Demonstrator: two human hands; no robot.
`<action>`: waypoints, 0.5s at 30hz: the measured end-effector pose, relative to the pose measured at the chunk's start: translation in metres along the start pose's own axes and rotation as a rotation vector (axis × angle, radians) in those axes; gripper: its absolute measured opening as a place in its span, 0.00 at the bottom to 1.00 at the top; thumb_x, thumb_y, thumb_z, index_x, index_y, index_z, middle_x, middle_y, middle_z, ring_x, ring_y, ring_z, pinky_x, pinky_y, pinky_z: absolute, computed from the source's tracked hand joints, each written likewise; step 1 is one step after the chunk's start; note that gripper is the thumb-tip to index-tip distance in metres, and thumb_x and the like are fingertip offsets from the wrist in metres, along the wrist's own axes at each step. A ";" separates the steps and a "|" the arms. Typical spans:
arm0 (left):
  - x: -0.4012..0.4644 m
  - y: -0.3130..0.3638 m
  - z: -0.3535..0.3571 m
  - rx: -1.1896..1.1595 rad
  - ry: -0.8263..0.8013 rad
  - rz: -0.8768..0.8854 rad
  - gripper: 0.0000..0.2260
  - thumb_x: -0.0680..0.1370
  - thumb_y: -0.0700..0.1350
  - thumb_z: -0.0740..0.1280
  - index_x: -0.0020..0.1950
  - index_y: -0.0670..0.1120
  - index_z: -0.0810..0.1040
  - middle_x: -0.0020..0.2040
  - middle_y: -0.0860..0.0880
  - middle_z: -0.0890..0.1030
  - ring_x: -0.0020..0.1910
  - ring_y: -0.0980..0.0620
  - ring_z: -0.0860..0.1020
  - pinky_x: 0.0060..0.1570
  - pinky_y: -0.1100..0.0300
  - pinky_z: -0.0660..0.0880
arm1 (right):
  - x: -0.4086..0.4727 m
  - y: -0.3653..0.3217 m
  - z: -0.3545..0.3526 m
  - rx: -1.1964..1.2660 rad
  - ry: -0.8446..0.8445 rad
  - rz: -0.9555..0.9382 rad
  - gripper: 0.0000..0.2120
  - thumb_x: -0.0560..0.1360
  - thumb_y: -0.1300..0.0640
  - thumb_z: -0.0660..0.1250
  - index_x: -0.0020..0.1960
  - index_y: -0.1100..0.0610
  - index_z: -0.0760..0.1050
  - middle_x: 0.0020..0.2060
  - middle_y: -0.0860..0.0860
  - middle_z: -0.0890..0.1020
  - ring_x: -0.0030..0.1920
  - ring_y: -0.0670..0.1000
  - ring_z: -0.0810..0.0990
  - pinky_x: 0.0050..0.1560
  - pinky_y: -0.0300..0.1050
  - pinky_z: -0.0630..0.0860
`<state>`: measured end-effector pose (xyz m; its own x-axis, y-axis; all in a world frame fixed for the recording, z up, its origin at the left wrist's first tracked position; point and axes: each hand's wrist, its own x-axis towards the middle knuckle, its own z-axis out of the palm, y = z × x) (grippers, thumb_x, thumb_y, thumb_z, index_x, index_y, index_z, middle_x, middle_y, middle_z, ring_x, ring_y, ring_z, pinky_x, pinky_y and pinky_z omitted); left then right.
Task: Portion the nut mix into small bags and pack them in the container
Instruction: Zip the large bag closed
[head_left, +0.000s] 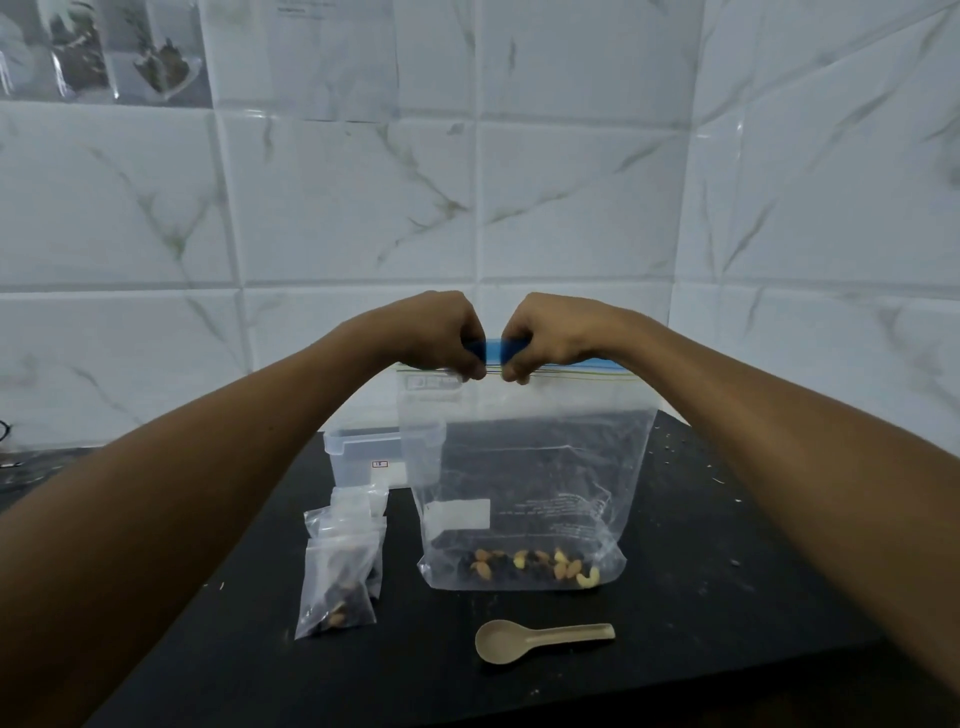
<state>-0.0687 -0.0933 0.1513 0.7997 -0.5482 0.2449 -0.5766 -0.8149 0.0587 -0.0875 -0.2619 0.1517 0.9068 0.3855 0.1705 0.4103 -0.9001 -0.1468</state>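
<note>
A large clear zip bag (524, 467) stands upright on the black counter, with a little nut mix (535, 565) lying at its bottom. My left hand (441, 335) and my right hand (550, 332) both pinch its blue zip strip at the top, close together near the middle. Several small clear bags (343, 566) holding nuts lie in a pile to the left of the large bag. A clear plastic container (358, 457) sits behind them, partly hidden by the large bag. A beige spoon (540, 638) lies in front of the large bag.
The black counter (727, 545) ends at a front edge near the bottom of the view. White marble-patterned tile walls meet in a corner at the back right. Crumbs dot the counter on the right. Dark cables lie at the far left.
</note>
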 end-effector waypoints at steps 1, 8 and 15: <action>-0.002 -0.003 0.000 0.001 -0.004 -0.006 0.04 0.75 0.47 0.71 0.45 0.47 0.82 0.35 0.54 0.79 0.35 0.56 0.73 0.36 0.63 0.68 | -0.003 0.004 -0.001 -0.013 -0.002 0.003 0.06 0.74 0.54 0.71 0.38 0.49 0.78 0.34 0.43 0.82 0.36 0.40 0.77 0.40 0.38 0.69; -0.020 -0.029 -0.005 -0.067 0.012 -0.031 0.04 0.76 0.46 0.71 0.42 0.49 0.81 0.32 0.55 0.77 0.31 0.57 0.71 0.34 0.63 0.66 | -0.029 0.046 -0.012 -0.028 0.015 0.033 0.12 0.74 0.55 0.71 0.33 0.46 0.76 0.31 0.42 0.80 0.30 0.39 0.74 0.36 0.37 0.66; -0.027 -0.046 0.002 -0.106 0.048 -0.064 0.04 0.76 0.47 0.71 0.46 0.48 0.83 0.38 0.50 0.81 0.37 0.54 0.75 0.43 0.59 0.71 | -0.055 0.080 -0.012 0.020 0.064 0.112 0.07 0.74 0.56 0.71 0.39 0.57 0.81 0.32 0.47 0.80 0.29 0.40 0.72 0.34 0.35 0.65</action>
<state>-0.0635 -0.0411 0.1404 0.8277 -0.4842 0.2836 -0.5414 -0.8220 0.1768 -0.1053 -0.3578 0.1422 0.9393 0.2686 0.2136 0.3092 -0.9324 -0.1872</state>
